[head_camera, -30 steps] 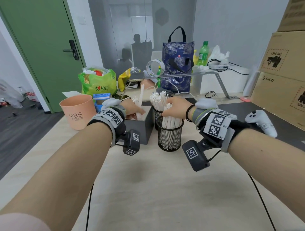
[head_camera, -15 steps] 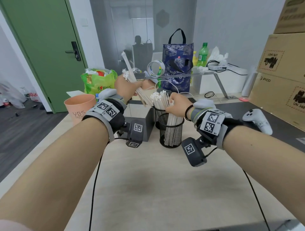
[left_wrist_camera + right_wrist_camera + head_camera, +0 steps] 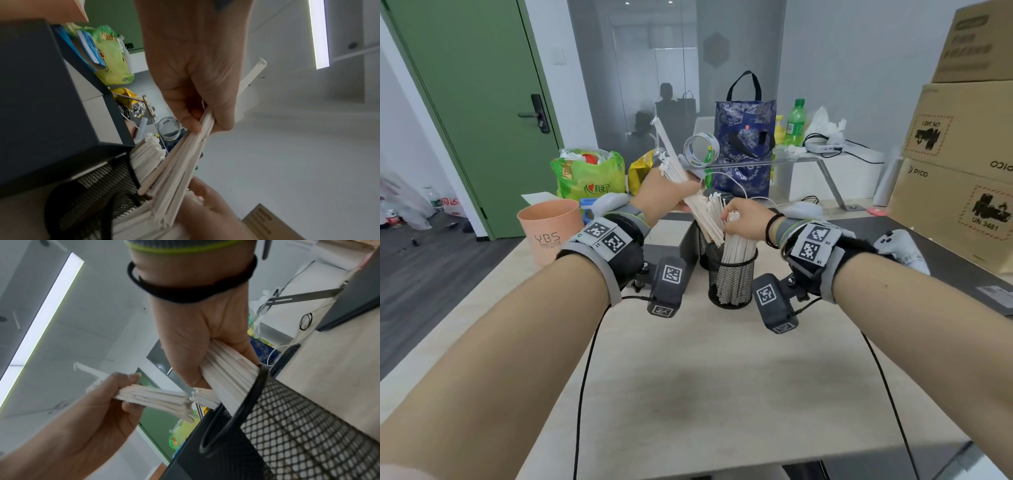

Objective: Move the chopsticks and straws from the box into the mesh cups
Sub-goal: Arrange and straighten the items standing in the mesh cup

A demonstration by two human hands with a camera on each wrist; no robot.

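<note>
My left hand [image 3: 681, 200] grips a slanted bundle of white paper-wrapped sticks [image 3: 676, 164]; its lower ends reach the rim of the near black mesh cup [image 3: 731, 279]. In the left wrist view the thumb and fingers of the left hand [image 3: 200, 125] pinch the bundle [image 3: 180, 164] beside the dark box [image 3: 41, 97]. My right hand [image 3: 736, 219] grips the wrapped sticks standing in that cup, pulled to one side in the right wrist view [image 3: 228, 369]. A second mesh cup [image 3: 702, 245] full of sticks stands behind, mostly hidden. The box [image 3: 671, 248] sits left of the cups; its inside is hidden.
An orange cup [image 3: 549, 233] stands left of the box. Behind are a green bag [image 3: 589, 178], a tape roll [image 3: 701, 150] and a blue tote [image 3: 744, 144]. A white controller [image 3: 900, 246] lies right, with cardboard boxes [image 3: 962, 171] beyond. Light tabletop [image 3: 705, 377] stretches in front.
My left hand lifted a bundle out of the box, then swung it right and down to the near cup. The right hand kept its hold on the sticks in the cup.
</note>
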